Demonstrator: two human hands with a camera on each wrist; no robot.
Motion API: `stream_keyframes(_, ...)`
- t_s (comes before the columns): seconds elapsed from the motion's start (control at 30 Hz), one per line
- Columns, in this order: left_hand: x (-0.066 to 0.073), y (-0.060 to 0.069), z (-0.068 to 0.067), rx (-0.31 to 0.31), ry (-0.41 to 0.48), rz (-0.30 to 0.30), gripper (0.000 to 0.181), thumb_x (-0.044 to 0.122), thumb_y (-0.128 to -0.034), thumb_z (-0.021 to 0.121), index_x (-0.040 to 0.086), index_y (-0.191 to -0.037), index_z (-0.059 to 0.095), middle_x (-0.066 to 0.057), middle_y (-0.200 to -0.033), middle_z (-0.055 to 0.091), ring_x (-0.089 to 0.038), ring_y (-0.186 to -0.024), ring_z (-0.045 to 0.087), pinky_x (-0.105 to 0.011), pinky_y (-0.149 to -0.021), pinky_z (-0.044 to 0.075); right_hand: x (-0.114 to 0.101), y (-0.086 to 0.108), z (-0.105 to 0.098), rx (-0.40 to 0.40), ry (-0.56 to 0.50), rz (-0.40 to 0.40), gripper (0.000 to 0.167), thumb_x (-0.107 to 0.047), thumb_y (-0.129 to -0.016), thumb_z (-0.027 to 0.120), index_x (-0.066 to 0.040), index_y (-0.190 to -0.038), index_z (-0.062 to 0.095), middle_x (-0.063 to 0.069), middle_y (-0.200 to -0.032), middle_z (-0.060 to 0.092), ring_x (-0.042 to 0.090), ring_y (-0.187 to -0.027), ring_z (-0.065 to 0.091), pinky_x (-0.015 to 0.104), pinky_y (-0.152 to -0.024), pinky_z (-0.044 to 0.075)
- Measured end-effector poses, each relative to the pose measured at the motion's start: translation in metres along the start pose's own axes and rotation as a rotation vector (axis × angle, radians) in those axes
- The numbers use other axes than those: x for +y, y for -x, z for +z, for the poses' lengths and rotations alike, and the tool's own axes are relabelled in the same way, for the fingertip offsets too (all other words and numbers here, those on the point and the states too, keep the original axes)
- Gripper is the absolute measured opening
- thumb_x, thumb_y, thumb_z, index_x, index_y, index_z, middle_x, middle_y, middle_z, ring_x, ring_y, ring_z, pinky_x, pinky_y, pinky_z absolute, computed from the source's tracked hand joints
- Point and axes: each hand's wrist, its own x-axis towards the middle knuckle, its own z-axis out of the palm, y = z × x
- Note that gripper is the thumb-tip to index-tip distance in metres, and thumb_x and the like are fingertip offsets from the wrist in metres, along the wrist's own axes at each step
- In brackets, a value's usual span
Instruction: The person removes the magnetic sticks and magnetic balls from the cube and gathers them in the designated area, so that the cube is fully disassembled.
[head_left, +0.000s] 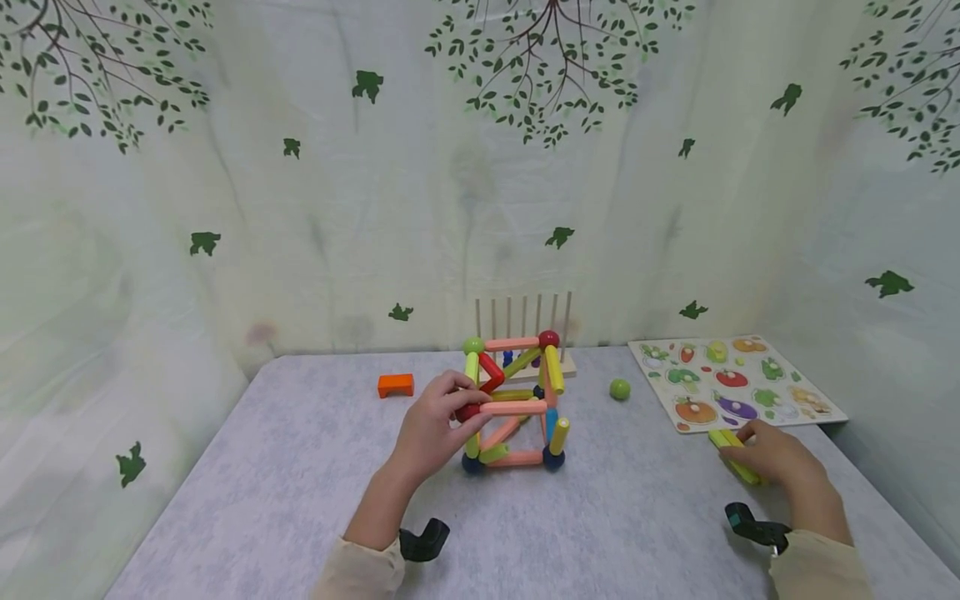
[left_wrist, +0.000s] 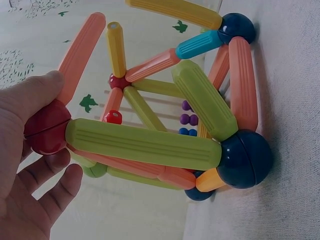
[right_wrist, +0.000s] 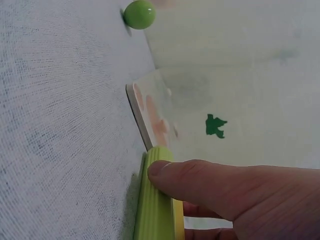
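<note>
A frame of coloured sticks and balls stands mid-table, with navy balls (head_left: 553, 457) at its base. My left hand (head_left: 433, 425) pinches the red ball (left_wrist: 48, 127) at its near upper left corner. From that ball run a pink stick (head_left: 514, 407) and a green stick (left_wrist: 142, 143), the latter down to a navy ball (left_wrist: 246, 159). At the right, my right hand (head_left: 780, 457) holds a light green stick (right_wrist: 154, 200) between thumb and fingers, with a yellow piece (right_wrist: 178, 220) beside it.
Behind the frame is a rack with upright pegs (head_left: 523, 321) and beads. An orange block (head_left: 395, 385) lies left of it, a green ball (head_left: 619, 389) right of it. A vegetable picture board (head_left: 731, 379) lies at the back right.
</note>
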Motion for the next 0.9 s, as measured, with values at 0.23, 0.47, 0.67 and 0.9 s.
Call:
stream_keyframes(0.23, 0.0, -0.001, -0.001, -0.001, -0.003, 0.002, 0.015, 0.021, -0.0848, 0.081, 0.017, -0.099, 0.077, 0.004, -0.103, 0.06, -0.008, -0.085, 0.053, -0.018, -0.069, 0.052, 0.001, -0.003, -0.001, 0.017, 0.008, -0.023, 0.067, -0.047, -0.086, 0.071, 0.006, -0.122, 0.051, 0.023, -0.103, 0.059, 0.034, -0.09, 0.051, 0.043, -0.074, 0.047)
stream_keyframes(0.47, 0.0, 0.0, 0.0, -0.002, -0.003, 0.0, 0.015, 0.02, -0.0849, 0.081, 0.017, -0.099, 0.077, 0.004, -0.103, 0.06, -0.008, -0.085, 0.052, -0.018, -0.069, 0.052, 0.001, -0.008, 0.003, 0.051, -0.008, -0.045, 0.067, -0.044, -0.086, 0.074, 0.006, -0.123, 0.052, 0.031, -0.113, 0.059, 0.037, -0.093, 0.054, 0.049, -0.078, 0.05)
stream_keyframes(0.67, 0.0, -0.001, 0.0, -0.001, -0.003, 0.001, 0.015, 0.02, -0.0845, 0.081, 0.017, -0.098, 0.077, 0.004, -0.103, 0.06, -0.008, -0.085, 0.052, -0.018, -0.069, 0.052, -0.001, -0.007, 0.0, 0.115, 0.011, -0.063, 0.071, -0.045, -0.089, 0.069, 0.008, -0.132, 0.047, 0.036, -0.124, 0.054, 0.044, -0.101, 0.055, 0.055, -0.081, 0.05)
stream_keyframes(0.9, 0.001, -0.001, -0.001, -0.002, -0.006, 0.0, 0.015, 0.021, -0.085, 0.08, 0.017, -0.099, 0.077, 0.004, -0.102, 0.06, -0.008, -0.085, 0.052, -0.018, -0.069, 0.052, -0.03, 0.002, 0.001, 0.367, -0.055, -0.171, 0.056, -0.034, -0.095, 0.064, 0.003, -0.134, 0.05, 0.033, -0.131, 0.052, 0.05, -0.117, 0.049, 0.065, -0.092, 0.045)
